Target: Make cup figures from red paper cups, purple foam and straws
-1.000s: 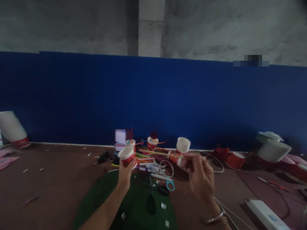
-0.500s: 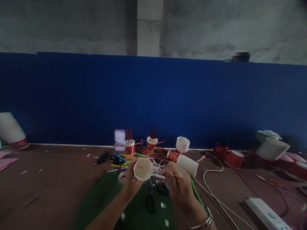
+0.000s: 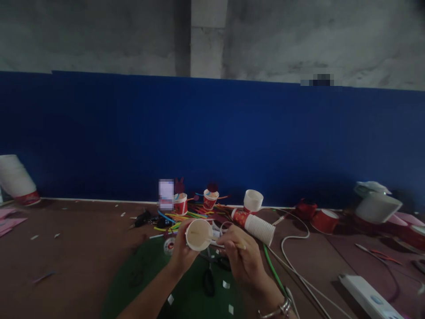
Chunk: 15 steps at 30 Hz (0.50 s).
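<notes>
My left hand [image 3: 181, 254] is wrapped round a small paper cup [image 3: 198, 235], tipped so its white open mouth faces me. My right hand [image 3: 241, 259] pinches a thin wooden stick [image 3: 212, 239] whose tip reaches into the cup's mouth. Both hands hover over a dark green mat [image 3: 156, 283] at the near edge of the brown table [image 3: 76, 248]. Black-handled scissors [image 3: 210, 278] lie on the mat just below the hands.
Behind the hands lie coloured straws [image 3: 172, 219], decorated cups [image 3: 181, 204], a lying stack of cups [image 3: 254, 226] and a white cable [image 3: 292, 261]. A tilted cup stack [image 3: 15, 179] stands far left. Bowls [image 3: 378, 206] and a white power strip [image 3: 368, 297] sit right. A blue wall [image 3: 212, 137] backs the table.
The cup was upright a second ago and now lies tipped with its mouth toward me. My right hand came in from the right and brought the stick to the cup.
</notes>
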### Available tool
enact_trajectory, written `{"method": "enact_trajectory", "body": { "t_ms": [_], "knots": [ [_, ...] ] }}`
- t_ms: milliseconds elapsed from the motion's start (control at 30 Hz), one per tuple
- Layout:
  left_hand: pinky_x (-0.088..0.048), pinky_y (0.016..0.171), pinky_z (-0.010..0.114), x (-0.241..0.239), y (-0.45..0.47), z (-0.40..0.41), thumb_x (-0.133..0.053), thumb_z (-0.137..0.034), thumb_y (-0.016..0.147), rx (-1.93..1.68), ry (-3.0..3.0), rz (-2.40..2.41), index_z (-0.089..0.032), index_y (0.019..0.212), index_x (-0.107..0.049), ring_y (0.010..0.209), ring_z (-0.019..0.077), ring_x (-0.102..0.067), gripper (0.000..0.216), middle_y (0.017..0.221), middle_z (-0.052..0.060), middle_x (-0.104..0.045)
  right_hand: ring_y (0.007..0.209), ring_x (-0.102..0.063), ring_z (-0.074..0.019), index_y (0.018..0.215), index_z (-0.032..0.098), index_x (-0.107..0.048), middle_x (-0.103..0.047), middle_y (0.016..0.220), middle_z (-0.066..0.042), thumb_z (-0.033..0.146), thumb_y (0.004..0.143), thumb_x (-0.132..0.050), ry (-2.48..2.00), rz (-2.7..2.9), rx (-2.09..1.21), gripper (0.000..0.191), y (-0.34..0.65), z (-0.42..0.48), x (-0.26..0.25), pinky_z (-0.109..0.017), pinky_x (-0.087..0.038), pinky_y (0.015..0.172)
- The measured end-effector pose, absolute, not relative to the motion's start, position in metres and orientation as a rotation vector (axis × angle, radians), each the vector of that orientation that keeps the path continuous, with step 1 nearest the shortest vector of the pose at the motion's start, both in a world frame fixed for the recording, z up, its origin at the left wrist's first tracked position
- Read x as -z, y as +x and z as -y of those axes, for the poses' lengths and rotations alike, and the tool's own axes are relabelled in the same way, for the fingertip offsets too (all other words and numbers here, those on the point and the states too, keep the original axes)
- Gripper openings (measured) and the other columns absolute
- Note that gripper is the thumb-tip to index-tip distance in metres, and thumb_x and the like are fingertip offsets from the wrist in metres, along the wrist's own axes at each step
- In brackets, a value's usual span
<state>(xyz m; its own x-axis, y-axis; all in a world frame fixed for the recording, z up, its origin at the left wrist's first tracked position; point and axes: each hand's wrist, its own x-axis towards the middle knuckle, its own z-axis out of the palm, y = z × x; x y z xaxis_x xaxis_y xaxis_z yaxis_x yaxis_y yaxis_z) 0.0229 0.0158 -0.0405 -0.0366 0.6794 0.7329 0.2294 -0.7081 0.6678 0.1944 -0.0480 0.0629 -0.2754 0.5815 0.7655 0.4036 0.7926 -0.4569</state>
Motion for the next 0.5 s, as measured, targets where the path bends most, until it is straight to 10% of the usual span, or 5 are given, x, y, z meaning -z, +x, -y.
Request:
{"method": "enact_trajectory", "body": {
  "t_ms": [500],
  "knots": [
    [-0.045, 0.089, 0.042, 0.048, 0.028, -0.012, -0.069, -0.025, 0.071, -1.760, 2.031, -0.748, -0.022, 0.119, -0.044, 0.104, 0.0250, -0.052, 0.055, 0.113, 0.009, -0.053, 0.063, -0.052, -0.0162, 0.079, 0.018, -0.055, -0.060, 0.070, -0.004, 0.019, 0.092, -0.037, -0.706, 2.029, -0.105, 0.022, 0.183, 0.033, -0.047, -0.028, -0.039, 0.058]
  ]
}}
